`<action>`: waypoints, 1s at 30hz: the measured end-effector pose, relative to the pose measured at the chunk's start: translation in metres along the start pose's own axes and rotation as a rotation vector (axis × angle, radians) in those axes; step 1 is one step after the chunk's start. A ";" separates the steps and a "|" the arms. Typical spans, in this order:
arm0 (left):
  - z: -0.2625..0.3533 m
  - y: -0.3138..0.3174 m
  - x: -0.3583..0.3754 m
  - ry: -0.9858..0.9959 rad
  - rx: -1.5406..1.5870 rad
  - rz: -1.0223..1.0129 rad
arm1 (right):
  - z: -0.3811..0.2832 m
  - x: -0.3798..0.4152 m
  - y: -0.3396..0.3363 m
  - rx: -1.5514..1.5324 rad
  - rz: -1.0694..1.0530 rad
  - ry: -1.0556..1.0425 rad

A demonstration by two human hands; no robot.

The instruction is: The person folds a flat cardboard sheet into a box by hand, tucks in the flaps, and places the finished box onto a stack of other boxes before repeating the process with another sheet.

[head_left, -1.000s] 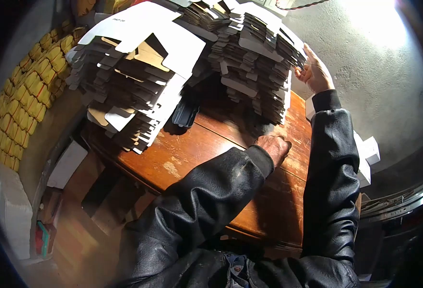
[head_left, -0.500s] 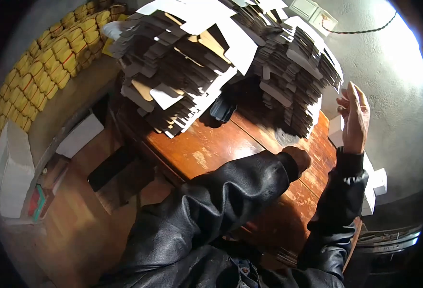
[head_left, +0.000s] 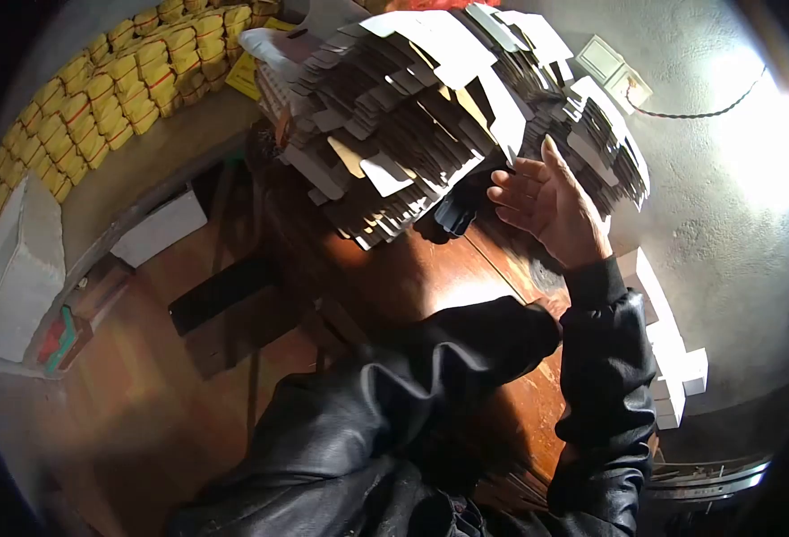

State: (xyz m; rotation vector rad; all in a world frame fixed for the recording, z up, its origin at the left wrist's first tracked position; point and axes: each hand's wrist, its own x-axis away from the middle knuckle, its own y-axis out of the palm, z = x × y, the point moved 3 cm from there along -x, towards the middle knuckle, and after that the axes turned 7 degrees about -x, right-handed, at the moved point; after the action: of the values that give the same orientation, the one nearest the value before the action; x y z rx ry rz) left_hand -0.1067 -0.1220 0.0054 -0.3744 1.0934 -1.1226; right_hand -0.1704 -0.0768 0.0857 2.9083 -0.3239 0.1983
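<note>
My right hand (head_left: 551, 210) is raised above the wooden table (head_left: 394, 291), in front of the right-hand stack of flat cut cardboard pieces (head_left: 596, 148). Its fingers are extended and its thumb points up, with nothing in the palm. My left arm, in a black leather sleeve (head_left: 457, 345), reaches across the table. The left hand's fingers are hidden past the cuff, close to the right sleeve. A larger pile of white and grey cardboard pieces (head_left: 394, 116) leans at the back left of the table. Between the stacks sits a small dark object (head_left: 454, 215).
Bundled yellow cloths (head_left: 117, 89) are heaped at the left wall. White boxes (head_left: 667, 358) line the table's right side by the grey wall. A dark stool or bench (head_left: 224, 295) stands on the floor at left. A cord (head_left: 699, 114) hangs from a wall switch.
My right hand has swung left, from beside the right stack to in front of it. The view has shifted, and the left hand is now more hidden.
</note>
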 end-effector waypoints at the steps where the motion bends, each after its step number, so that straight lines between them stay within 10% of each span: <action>1: 0.008 -0.022 0.016 0.025 0.048 -0.001 | -0.002 -0.004 0.003 0.012 0.000 -0.011; 7: 0.033 -0.182 0.098 -0.001 0.069 0.225 | 0.001 -0.018 0.019 0.014 0.046 0.011; 10: 0.000 -0.255 0.116 -0.261 -0.173 0.684 | 0.007 -0.033 0.013 -0.070 -0.024 0.021; 11: -0.030 -0.271 0.110 0.046 -0.005 1.073 | 0.004 -0.030 0.019 -0.059 0.000 -0.013; 12: -0.040 -0.293 0.117 -0.083 -0.331 1.141 | 0.001 -0.027 0.023 -0.072 0.060 -0.021; 18: -0.125 -0.297 0.110 -0.533 -0.371 0.920 | -0.007 -0.030 0.021 0.074 0.106 -0.039; 21: -0.157 -0.299 0.112 -0.280 -0.230 0.951 | -0.006 -0.033 0.026 0.055 0.118 -0.033; 30: -0.175 -0.304 0.131 -0.491 -0.380 0.785 | 0.005 -0.041 0.027 -0.217 -0.056 -0.066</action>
State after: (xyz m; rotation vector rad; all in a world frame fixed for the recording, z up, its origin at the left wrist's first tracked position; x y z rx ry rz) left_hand -0.4148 -0.3220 0.0772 -0.4318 0.8774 -0.1074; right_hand -0.2153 -0.0951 0.0792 2.7090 -0.2569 0.0539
